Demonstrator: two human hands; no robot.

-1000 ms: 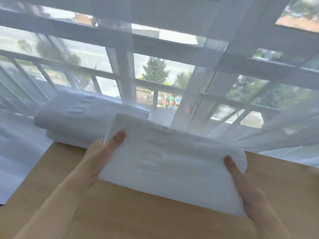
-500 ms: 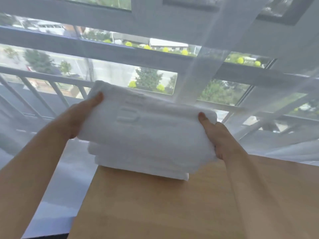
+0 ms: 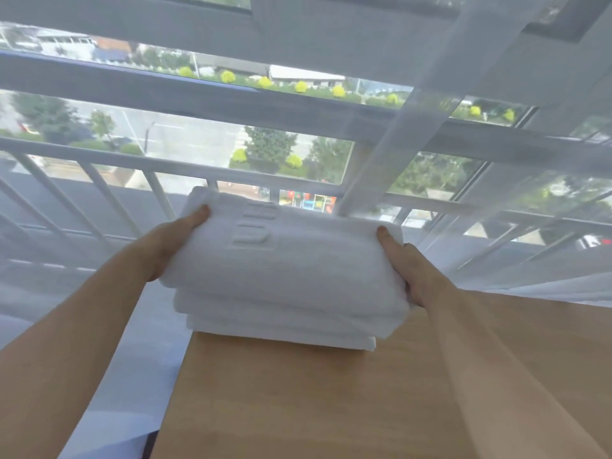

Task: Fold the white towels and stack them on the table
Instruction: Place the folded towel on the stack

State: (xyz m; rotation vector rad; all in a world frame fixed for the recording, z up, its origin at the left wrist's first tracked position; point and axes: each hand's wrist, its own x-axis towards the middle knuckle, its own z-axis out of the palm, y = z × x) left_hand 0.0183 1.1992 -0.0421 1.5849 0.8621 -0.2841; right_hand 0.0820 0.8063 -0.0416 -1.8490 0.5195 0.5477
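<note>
A folded white towel [image 3: 284, 260] with an embossed mark lies on top of a stack of folded white towels [image 3: 281, 326] at the far left corner of the wooden table [image 3: 331, 409]. My left hand [image 3: 165, 246] grips the top towel's left end, thumb on its upper face. At the right end my right hand [image 3: 410, 270] grips it the same way, thumb on top and fingers hidden below. The top towel sits slightly left of the ones beneath.
A sheer white curtain [image 3: 496, 160] hangs just behind the table in front of a window with a white railing [image 3: 99, 180]. The table's left edge [image 3: 175, 392] runs close beside the stack, with pale fabric below it.
Both hands carried the folded towel from the table's middle up and left onto the stack. In the last half second it settled lower onto the pile; the camera view shifted with it.
</note>
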